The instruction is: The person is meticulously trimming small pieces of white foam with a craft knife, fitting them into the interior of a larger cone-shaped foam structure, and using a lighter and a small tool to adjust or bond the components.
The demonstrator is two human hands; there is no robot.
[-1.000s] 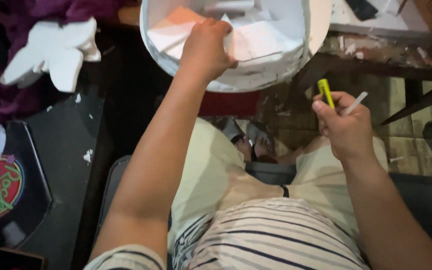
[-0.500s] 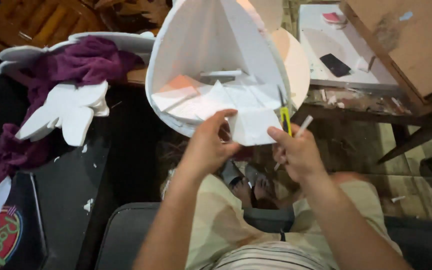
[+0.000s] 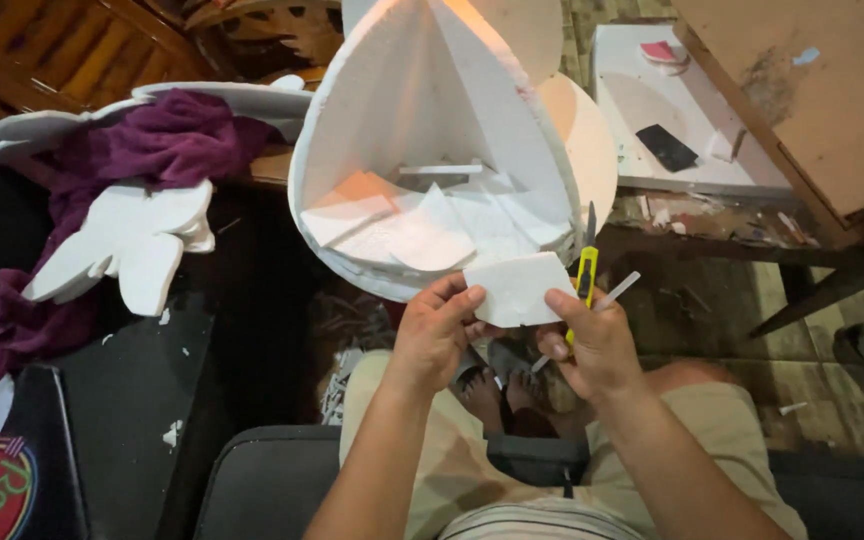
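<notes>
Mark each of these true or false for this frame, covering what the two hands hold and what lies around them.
1. Both hands grip one small white foam piece. True: the left hand and right hand pinch it from either side.
2. The right hand holds a red marker. False: it holds a yellow utility knife and a thin white stick.
3. The purple cloth lies to the person's left. True.
4. The large foam shell is empty. False: loose white foam pieces lie inside it.
5. The left hand rests on the winged foam cutout. False: they are well apart.
</notes>
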